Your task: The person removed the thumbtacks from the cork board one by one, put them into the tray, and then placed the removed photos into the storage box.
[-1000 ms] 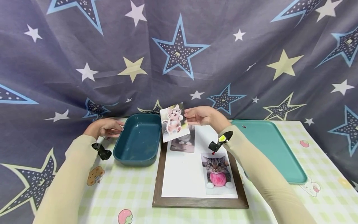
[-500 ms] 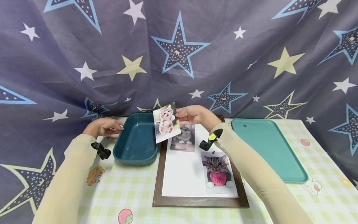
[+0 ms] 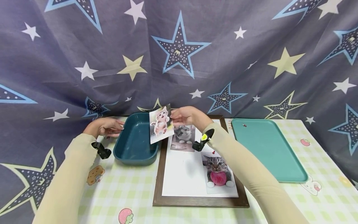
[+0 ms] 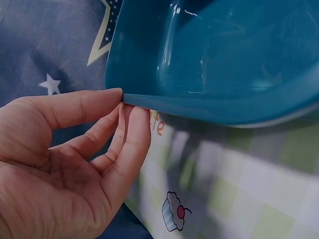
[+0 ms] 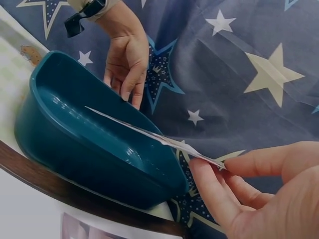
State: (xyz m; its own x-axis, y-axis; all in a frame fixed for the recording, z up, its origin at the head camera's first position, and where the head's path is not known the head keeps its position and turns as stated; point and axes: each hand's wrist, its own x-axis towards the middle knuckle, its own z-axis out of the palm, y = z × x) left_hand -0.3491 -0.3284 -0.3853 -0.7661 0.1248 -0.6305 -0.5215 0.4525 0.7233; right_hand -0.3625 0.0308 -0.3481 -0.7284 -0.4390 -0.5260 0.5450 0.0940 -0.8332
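My right hand pinches the right edge of a kitten photo, which is held tilted over the right rim of a dark teal basin. In the right wrist view the photo shows nearly edge-on, between thumb and fingers. At the basin's far left side, my left hand grips the rim, thumb above and fingers beneath, as the left wrist view shows. A grey cat photo lies on the white board, and a tabby cat photo lies at its lower right.
The board has a brown wooden frame and lies right of the basin. A green tray with a red pushpin stands farther right. Another red pushpin is at the tabby photo's top. A starry curtain hangs behind.
My right hand has moved left with the kitten photo, from above the board to the basin's right rim, uncovering more of the grey cat photo. The left hand stays on the rim.
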